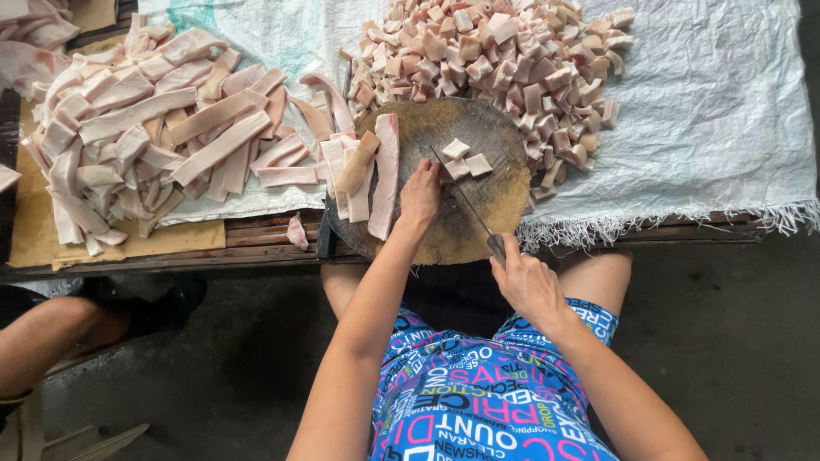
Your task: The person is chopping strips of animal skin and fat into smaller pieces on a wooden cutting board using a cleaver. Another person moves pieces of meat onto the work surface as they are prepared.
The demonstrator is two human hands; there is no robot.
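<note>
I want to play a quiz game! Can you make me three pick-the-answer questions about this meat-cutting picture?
1. Where is the pile of small cut cubes?
A. on the floor
B. on the white sheet beyond the round board
C. on the person's lap

2. How many loose cubes lie on the round board by the blade?
A. about three
B. ten
C. none

3. What is the right hand doing?
A. resting open
B. gripping the knife handle
C. holding a long strip

Answers: 1 B, the heap sits on the white sheet past the board. 2 A, about three pieces sit near the knife. 3 B, its fingers wrap the handle, while the left hand presses on the board.
</note>
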